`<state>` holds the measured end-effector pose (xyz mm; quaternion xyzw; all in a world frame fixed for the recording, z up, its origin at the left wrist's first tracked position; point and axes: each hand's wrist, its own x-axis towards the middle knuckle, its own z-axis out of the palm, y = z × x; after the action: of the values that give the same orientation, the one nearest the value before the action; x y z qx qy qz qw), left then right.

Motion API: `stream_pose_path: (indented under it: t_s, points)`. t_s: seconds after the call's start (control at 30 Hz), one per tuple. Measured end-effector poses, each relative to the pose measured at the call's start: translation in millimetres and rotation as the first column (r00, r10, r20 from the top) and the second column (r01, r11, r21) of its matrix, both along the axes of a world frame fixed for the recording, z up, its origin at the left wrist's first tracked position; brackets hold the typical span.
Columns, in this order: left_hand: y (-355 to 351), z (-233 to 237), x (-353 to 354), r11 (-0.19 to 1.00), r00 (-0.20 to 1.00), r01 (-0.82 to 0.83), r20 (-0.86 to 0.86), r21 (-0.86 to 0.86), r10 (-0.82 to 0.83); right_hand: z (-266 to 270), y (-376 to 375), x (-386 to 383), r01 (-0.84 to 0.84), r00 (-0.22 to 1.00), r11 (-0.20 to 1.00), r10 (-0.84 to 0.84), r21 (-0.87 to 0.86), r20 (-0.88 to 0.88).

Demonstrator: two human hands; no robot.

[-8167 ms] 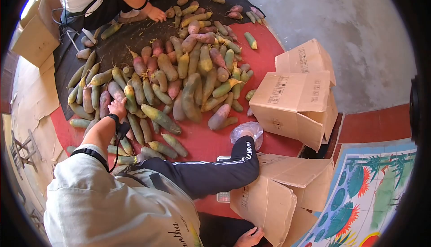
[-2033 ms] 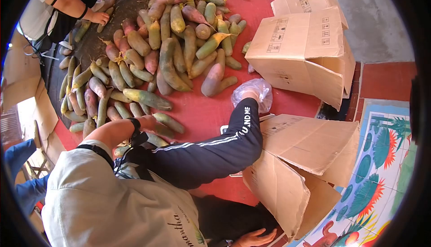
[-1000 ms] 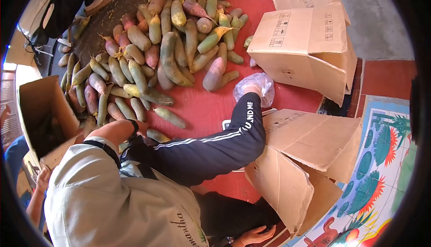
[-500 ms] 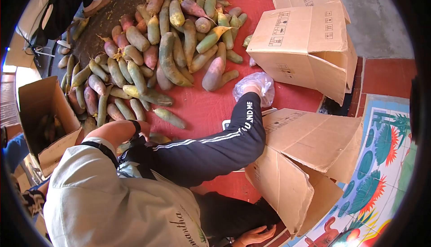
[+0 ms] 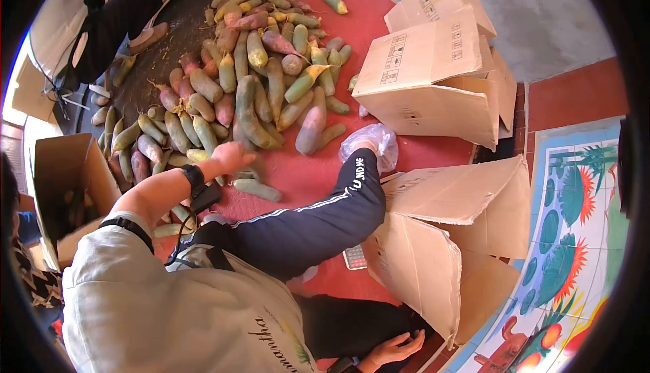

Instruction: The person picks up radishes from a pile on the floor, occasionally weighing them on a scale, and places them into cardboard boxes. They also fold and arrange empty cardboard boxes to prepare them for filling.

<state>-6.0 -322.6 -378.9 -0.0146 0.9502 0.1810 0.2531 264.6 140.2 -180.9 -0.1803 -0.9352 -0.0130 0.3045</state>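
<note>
Red cloth [image 5: 298,176] and black cloth [image 5: 162,51] lie flat on a smooth grey floor [image 5: 542,27], and shiny painted tiles [image 5: 572,197] show leaves and spiky orange flowers. Lots of fat roots [image 5: 250,109] sit in a big heap on the cloths. Some are long and bendy, others short and round, and their skins are green, yellow or dusty pink. The left hand [image 5: 233,158] is over the near edge of the heap. It looks blurry, so you cannot tell if it holds anything. One chubby green root [image 5: 257,190] lies near it on the red cloth. The right hand [image 5: 396,351] is empty, with its fingers loose, near a stiff brown box [image 5: 420,258] with floppy flaps. A crinkly see-through bag [image 5: 384,149] wraps the end of a striped blue leg [image 5: 305,220].
</note>
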Motion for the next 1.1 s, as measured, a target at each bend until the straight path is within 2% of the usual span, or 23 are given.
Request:
stream_pose_path:
  t_s: [0.07, 0.13, 0.23, 0.27, 0.33, 0.37, 0.4, 0.47, 0.5, 0.53, 0.63, 0.67, 0.7, 0.73, 0.8, 0.9, 0.93, 1.03, 1.1]
  points:
    - [6, 29, -14, 0.972, 0.935, -0.221, -0.263, 0.085, 0.236, -5, 4, 5, 0.003, 0.999, 1.000, -0.003, 0.003, -0.042]
    - [9, 54, -22, 0.962, 0.910, -0.227, -0.319, 0.152, 0.265, -5, 6, 7, 0.010, 0.997, 1.000, -0.009, 0.009, -0.072]
    - [15, 83, -25, 0.897, 0.796, -0.208, -0.465, 0.390, 0.387, -5, 5, 9, -0.002, 0.995, 1.000, 0.004, 0.016, -0.103]
    - [18, 95, -22, 0.897, 0.789, -0.199, -0.478, 0.394, 0.385, -4, 5, 11, -0.016, 0.995, 1.000, 0.014, -0.022, -0.101]
    - [33, 140, -12, 0.699, 0.832, -0.222, -0.242, 0.680, 0.500, 2, 3, 10, -0.030, 0.993, 0.998, 0.023, -0.058, -0.112]
    - [39, 148, -9, 0.630, 0.819, -0.194, -0.229, 0.752, 0.526, 6, 1, 8, -0.084, 0.989, 0.996, 0.084, -0.002, -0.120]
    - [44, 161, -5, 0.629, 0.816, -0.183, -0.239, 0.756, 0.526, 13, -1, 5, -0.137, 0.982, 0.989, 0.144, 0.057, -0.124]
    - [56, 186, 3, 0.383, 0.878, -0.175, -0.032, 0.907, 0.477, 29, -7, 0, -0.161, 0.976, 0.987, 0.163, 0.027, -0.147]
    - [61, 190, 7, 0.301, 0.910, -0.100, -0.036, 0.948, 0.413, 38, -11, -2, -0.186, 0.971, 0.982, 0.183, -0.009, -0.155]
    - [69, 205, 15, 0.256, 0.930, -0.150, 0.048, 0.955, 0.365, 47, -16, -6, -0.189, 0.968, 0.982, 0.185, -0.006, -0.170]
    - [84, 223, 34, 0.239, 0.995, -0.075, 0.055, 0.968, 0.089, 74, -37, -18, -0.290, 0.932, 0.956, 0.290, 0.032, -0.218]
    - [90, 223, 40, 0.245, 0.997, -0.072, 0.072, 0.967, 0.009, 81, -44, -22, -0.337, 0.919, 0.930, 0.359, 0.147, -0.163]
    - [102, 230, 48, 0.199, 0.996, -0.055, 0.067, 0.978, -0.052, 85, -50, -25, -0.384, 0.902, 0.887, 0.420, 0.257, -0.099]
    - [114, 233, 58, 0.223, 0.983, -0.176, 0.182, 0.959, -0.009, 83, -54, -27, -0.450, 0.873, 0.859, 0.481, 0.245, -0.083]
    - [125, 222, 65, 0.203, 0.975, -0.038, 0.081, 0.978, -0.208, 80, -60, -37, -0.557, 0.814, 0.785, 0.581, 0.271, -0.013]
    - [143, 213, 74, 0.169, 0.915, 0.007, 0.062, 0.986, -0.399, 85, -80, -47, -0.664, 0.747, 0.735, 0.642, 0.140, 0.171]
    - [145, 214, 76, 0.168, 0.915, 0.008, 0.060, 0.986, -0.398, 83, -80, -46, -0.664, 0.747, 0.734, 0.643, 0.142, 0.171]
    - [149, 216, 77, 0.133, 0.939, -0.022, 0.066, 0.991, -0.338, 82, -81, -44, -0.623, 0.760, 0.780, 0.622, -0.063, 0.186]
    - [148, 213, 75, 0.114, 0.937, -0.043, 0.080, 0.993, -0.341, 76, -77, -41, -0.592, 0.780, 0.802, 0.596, -0.084, 0.192]
